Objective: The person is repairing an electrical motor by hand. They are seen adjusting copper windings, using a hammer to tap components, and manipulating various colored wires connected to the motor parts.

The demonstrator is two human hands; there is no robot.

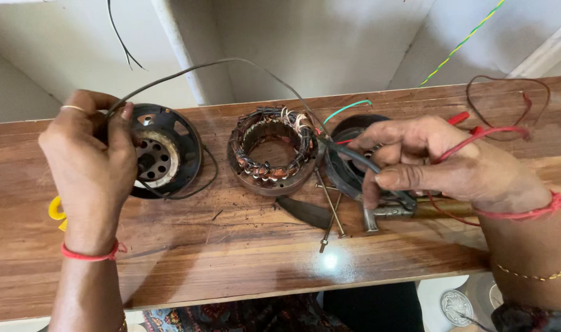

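Step in hand, judged from the grips: a wire is stretched between both hands over a taken-apart small motor, so this looks like handling or checking the motor leads.

Near edge: the wooden desk [243, 258] is bare in front of both wrists. The left hand [93, 166] is clenched, thumb and forefinger pinching one end of a thin dark wire [231, 61]. That wire arcs up and over toward the right hand. A yellow handle [56, 212] peeks out just under the left wrist.

The right hand [428, 163] is closed around a thick black cable [360, 161], with red leads [495, 132] running across its knuckles. Just under its fingers lies a metal tool [391, 212], and to its left two long bolts [333, 212] and a dark blade [305, 212] lie flat on the desk.

Between the hands sits the stator [271, 150], an open ring wound with copper coils; its centre is empty. Just behind the left hand's fingers is a black round motor cover [170, 150], dished, holding a pale perforated disc at its middle. Behind the right hand's fingers is a second black cover [348, 172], mostly hidden; I cannot tell what is in it. A green wire [348, 109] pokes out past it.

Farthest beyond the right hand, a loop of dark red wire [508, 101] lies at the desk's back edge.

The next move likely calls for steady tension on the thin wire and care not to drag it across the coils.
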